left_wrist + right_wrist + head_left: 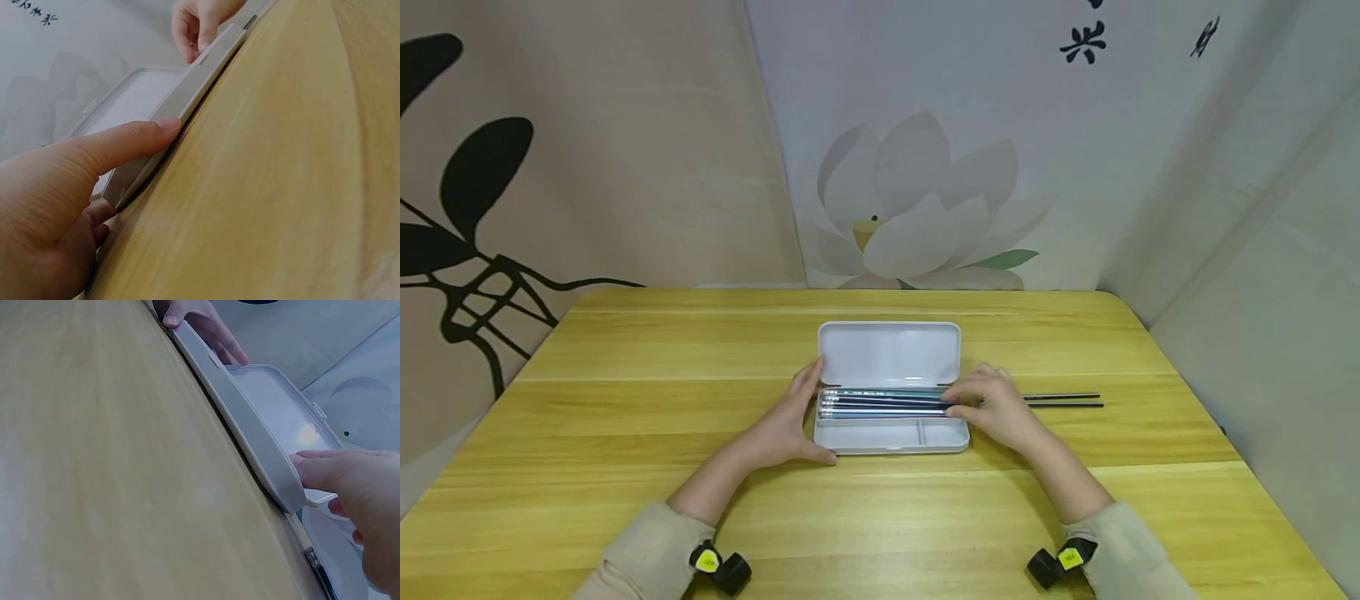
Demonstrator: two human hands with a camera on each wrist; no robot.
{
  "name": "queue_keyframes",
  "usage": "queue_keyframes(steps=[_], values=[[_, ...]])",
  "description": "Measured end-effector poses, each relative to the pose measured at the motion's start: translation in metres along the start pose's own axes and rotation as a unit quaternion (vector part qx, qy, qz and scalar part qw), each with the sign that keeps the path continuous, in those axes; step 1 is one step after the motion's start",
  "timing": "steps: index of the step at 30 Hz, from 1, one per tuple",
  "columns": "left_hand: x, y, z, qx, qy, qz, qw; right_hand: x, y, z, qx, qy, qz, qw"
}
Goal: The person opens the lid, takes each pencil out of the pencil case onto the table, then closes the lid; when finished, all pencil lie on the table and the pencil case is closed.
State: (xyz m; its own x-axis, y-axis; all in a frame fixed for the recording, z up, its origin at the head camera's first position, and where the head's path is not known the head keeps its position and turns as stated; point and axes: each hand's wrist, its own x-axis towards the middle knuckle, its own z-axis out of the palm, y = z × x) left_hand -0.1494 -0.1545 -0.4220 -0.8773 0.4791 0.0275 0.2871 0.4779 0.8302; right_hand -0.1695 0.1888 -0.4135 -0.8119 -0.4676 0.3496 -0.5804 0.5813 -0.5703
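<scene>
A white pencil case point(857, 435) lies on the table with its lid point(887, 354) tipped back. Several blue, green and dark pencils point(880, 402) lie side by side in its long rear compartment, silver-banded ends to the left. My left hand point(782, 429) grips the case's left end, thumb along the front wall and forefinger up by the lid. At the right end, my right hand point(996, 408) pinches a dark pencil among the others between thumb and forefinger; these fingers cover the pencils' right ends. In the right wrist view its thumb point(312, 472) overlaps the case rim.
Two black pencils point(1063, 405) lie parallel on the wooden table point(880, 517), just right of the case and partly behind my right hand. Two smaller compartments run along the case's front. A printed cloth point(917, 167) with a lotus hangs behind the table.
</scene>
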Motion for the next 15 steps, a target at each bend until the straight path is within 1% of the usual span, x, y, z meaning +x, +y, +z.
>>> queue_keyframes(steps=[7, 15], values=[[-0.0001, 0.0014, -0.0006, 0.007, 0.002, 0.002, 1.0000, 0.0031, -0.0004, 0.0001, -0.005, -0.030, 0.022, 0.9993], [0.0005, 0.0007, 0.0001, 0.013, -0.001, 0.002, 0.9999, 0.0080, -0.0019, -0.0019, -0.026, -0.057, 0.012, 0.9980]])
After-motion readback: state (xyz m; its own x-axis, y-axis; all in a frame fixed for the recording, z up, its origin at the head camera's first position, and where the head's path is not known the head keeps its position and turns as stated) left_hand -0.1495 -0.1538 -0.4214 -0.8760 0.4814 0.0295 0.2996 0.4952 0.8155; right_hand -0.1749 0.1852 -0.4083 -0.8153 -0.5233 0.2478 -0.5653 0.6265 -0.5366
